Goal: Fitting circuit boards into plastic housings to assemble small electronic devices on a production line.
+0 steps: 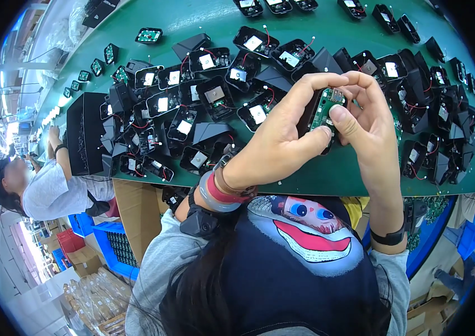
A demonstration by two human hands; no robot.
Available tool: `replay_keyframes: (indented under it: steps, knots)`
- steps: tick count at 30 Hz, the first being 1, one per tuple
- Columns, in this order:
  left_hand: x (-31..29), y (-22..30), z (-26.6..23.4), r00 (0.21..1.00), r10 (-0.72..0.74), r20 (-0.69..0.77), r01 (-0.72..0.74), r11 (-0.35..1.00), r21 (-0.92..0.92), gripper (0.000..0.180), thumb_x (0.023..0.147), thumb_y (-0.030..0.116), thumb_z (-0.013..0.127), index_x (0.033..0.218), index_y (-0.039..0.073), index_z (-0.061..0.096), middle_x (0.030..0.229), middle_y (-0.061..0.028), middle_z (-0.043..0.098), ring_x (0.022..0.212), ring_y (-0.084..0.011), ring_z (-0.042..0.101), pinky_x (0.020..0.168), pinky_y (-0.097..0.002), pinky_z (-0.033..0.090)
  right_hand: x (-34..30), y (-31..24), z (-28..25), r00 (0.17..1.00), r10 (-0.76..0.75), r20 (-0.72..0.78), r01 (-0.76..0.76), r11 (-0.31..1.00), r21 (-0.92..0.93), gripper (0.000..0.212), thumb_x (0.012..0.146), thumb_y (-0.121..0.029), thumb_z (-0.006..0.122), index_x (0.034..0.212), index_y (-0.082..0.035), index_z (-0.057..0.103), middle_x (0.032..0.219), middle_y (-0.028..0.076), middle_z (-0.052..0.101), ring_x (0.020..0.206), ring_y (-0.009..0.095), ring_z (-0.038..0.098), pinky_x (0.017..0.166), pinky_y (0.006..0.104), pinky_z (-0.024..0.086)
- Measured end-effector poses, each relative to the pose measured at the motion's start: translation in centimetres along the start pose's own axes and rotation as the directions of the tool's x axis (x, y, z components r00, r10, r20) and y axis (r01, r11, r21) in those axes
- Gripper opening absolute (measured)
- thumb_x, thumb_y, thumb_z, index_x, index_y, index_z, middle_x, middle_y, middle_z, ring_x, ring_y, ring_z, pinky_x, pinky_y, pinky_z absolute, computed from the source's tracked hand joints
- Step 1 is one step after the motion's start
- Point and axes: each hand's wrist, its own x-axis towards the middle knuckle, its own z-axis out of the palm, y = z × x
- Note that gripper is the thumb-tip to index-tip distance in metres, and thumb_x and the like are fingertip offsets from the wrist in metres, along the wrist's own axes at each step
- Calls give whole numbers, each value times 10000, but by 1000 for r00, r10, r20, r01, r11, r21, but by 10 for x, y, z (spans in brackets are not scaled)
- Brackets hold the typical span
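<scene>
Both my hands hold a small black plastic housing (307, 116) with a green circuit board (321, 112) in it, raised above the green table. My left hand (288, 134) wraps round its left side, with the thumb pressed on the board's lower part. My right hand (369, 120) curls round the other side, and its thumb lies on the board near a metal connector (336, 96). The fingertips meet at the far edge and hide part of the housing. Around my hands lie several open black housings (257, 115) with white-topped parts and red wires.
The green table (192, 22) carries many more housings left, right and far. A black box (85, 131) stands at its left end. Blue crates (115, 249) and a cardboard sheet (136, 210) sit below. Another person (52, 187) works at the left.
</scene>
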Motion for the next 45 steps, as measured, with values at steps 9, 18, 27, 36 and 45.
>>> replay_keyframes:
  steps: [9,18,27,36,45]
  knots:
    - [-3,6,-5,992,-116,47,117,993,-21,578,785,100,501,1327,-6,331,1211,-101,462,1134,-164,446,991,-291,336,-11,3,2,974,175,144,-197,968,155,446,912,-233,550,1284,-40,396,1175,35,475,1043,85,471,892,233,378]
    - [-7,13,2,975,-216,-48,217,976,2,523,775,79,507,1273,-11,375,1189,-97,460,1122,-165,443,990,-299,334,-13,3,8,979,151,133,-166,980,110,456,921,-230,519,1306,-26,387,1189,44,456,1061,98,451,915,243,362]
    - [-9,9,-5,975,-183,-126,152,964,-219,528,704,24,481,1228,16,418,1176,-103,495,1088,-167,496,969,-296,383,-27,6,18,994,59,91,-63,997,46,473,878,-103,541,1313,-24,373,1190,84,475,1059,142,481,880,253,426]
    - [-5,18,2,968,-216,-128,187,960,-208,563,726,24,487,1276,5,366,1213,-92,463,1047,-136,487,923,-275,409,-17,1,26,993,59,102,-84,961,263,621,860,-89,568,1375,25,242,1262,114,444,1167,180,457,985,304,372]
    - [29,118,-132,913,-385,-136,369,635,679,277,751,-25,592,1021,11,542,996,-74,569,917,-126,572,781,-254,467,-37,-5,-9,895,256,365,-300,951,68,455,839,-158,617,1236,7,468,1134,104,558,1025,182,554,843,297,464]
